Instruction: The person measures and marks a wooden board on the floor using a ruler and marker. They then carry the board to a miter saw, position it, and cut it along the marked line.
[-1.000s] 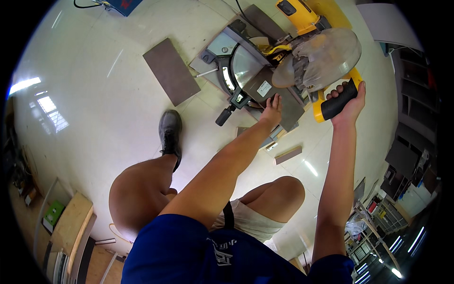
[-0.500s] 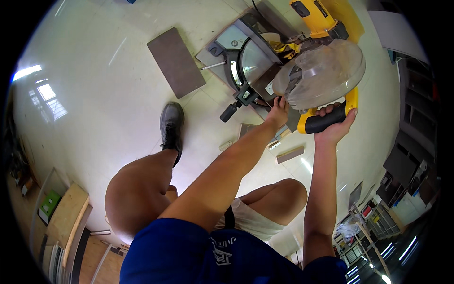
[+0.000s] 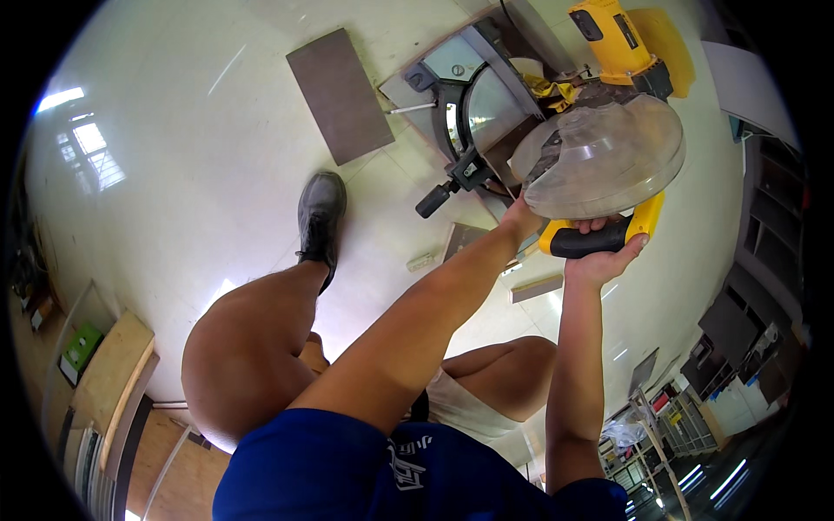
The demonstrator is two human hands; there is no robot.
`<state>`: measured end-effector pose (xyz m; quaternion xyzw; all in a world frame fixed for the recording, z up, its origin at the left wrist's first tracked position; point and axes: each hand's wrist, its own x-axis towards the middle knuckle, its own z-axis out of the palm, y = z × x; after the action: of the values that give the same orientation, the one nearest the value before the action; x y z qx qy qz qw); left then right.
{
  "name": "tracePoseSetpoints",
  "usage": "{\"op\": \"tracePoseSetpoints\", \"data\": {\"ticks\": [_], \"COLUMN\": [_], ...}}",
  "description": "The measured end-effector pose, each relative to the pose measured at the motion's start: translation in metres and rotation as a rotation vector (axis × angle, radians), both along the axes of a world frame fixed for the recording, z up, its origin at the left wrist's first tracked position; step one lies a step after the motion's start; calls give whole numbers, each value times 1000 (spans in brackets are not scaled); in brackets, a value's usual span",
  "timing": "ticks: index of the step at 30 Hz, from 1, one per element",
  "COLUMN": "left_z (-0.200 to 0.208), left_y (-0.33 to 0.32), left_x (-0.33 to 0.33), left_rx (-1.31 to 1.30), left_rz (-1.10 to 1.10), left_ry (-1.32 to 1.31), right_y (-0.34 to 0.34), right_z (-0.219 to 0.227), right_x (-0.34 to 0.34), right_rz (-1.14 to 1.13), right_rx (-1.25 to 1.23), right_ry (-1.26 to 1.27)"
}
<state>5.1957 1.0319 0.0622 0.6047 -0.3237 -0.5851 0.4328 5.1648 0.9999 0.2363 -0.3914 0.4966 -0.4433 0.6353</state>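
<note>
My right hand (image 3: 599,263) is wrapped round the black and yellow handle (image 3: 592,242) of a mitre saw. The saw's cloudy clear blade guard (image 3: 621,156) hangs over my left hand (image 3: 519,217). Only the back of that hand and the wrist show; its fingers are hidden behind the guard. A dark brown board (image 3: 511,154) lies on the saw beside the guard, close to my left hand. The grey metal saw table (image 3: 493,108) and a black clamp knob (image 3: 432,201) are left of the guard. The yellow motor (image 3: 612,39) stands at the far side.
A brown flat board (image 3: 340,97) lies on the tiled floor left of the saw. Small offcuts (image 3: 537,288) lie between the saw and my knees. My shoe (image 3: 321,213) is planted to the left. Shelving (image 3: 769,217) lines the right side; wooden boards (image 3: 113,373) stand lower left.
The saw head and handle have come down toward me relative to the saw table, with my right hand on the handle. The guard now covers my left fingers. The view has shifted slightly.
</note>
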Motion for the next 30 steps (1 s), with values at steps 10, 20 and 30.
{"op": "tracePoseSetpoints", "data": {"ticks": [10,20,30], "left_z": [-28,-33,-38], "left_y": [7,12,16], "left_x": [-6,2,6], "left_rx": [-129,-220,-259], "left_rz": [106,77,78], "left_ry": [-39,58,127], "right_y": [15,25,30], "right_z": [-13,-22,-26], "right_x": [7,10,14], "right_rz": [36,-28,-21], "right_rx": [-24,-67,-147], "right_ry": [7,49,107]}}
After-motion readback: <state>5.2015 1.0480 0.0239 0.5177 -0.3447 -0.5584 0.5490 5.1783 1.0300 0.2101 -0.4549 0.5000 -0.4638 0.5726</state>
